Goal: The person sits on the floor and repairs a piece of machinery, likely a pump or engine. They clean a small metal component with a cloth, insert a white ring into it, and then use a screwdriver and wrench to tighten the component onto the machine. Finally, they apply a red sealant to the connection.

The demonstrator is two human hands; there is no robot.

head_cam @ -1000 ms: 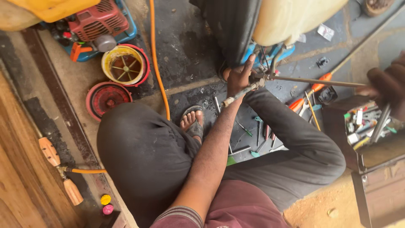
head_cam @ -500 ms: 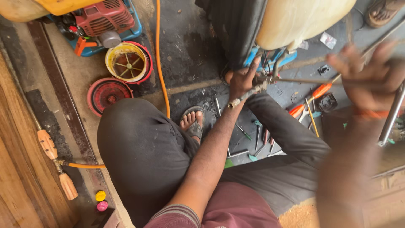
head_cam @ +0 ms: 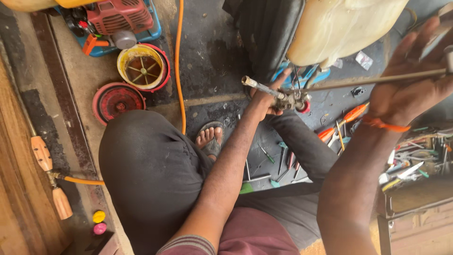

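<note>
My left hand (head_cam: 262, 100) is closed around a metal valve fitting (head_cam: 289, 100) whose short tube sticks out to the upper left. A long thin metal rod (head_cam: 349, 82) runs from that fitting to the right. My right hand (head_cam: 406, 84), with an orange thread at the wrist, is raised at the right with its fingers stretched out. The rod crosses in front of this hand and the fingers are not closed around it. A cream plastic tank (head_cam: 344, 28) with a black back pad (head_cam: 266, 33) hangs just above the fitting.
I sit cross-legged in dark trousers, one sandalled foot (head_cam: 210, 140) showing. Loose hand tools (head_cam: 283, 163) lie on the floor, more in an open box (head_cam: 415, 160) at right. A red engine (head_cam: 118, 19), two round covers (head_cam: 141, 66), an orange hose (head_cam: 178, 66) and wooden handles (head_cam: 42, 153) lie left.
My right hand let go of the rod's far end, opened with spread fingers and rose closer to the camera. My left hand kept its grip on the fitting.
</note>
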